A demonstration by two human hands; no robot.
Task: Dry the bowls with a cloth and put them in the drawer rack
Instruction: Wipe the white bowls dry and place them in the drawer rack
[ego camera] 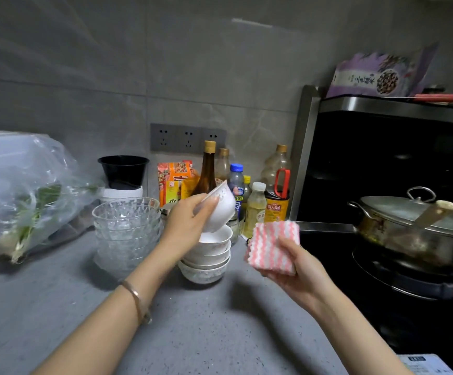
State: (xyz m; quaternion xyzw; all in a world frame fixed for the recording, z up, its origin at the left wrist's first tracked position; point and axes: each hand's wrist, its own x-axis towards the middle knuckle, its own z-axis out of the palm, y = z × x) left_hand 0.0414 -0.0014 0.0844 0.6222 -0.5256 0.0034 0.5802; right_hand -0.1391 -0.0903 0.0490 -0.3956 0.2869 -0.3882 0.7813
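While the left hand [184, 220] grips a white bowl [221, 209] at its rim, tilted on its side just above the stack of white bowls [206, 255] on the counter [192, 334], the right hand [298, 269] holds a folded pink-and-white cloth [272, 244] near to the right, fingers curled round its lower edge, cloth and bowl apart. A stack of glass bowls [126, 226] stands just left of the white stack, and bottles [255, 207] crowd the far side of the counter. This looks like the start of drying one bowl: it is picked off the stack but not yet wiped. The next move probably calls for bringing cloth and bowl together and turning the bowl so the cloth reaches inside and out. No drawer rack is in view, so its place cannot be told
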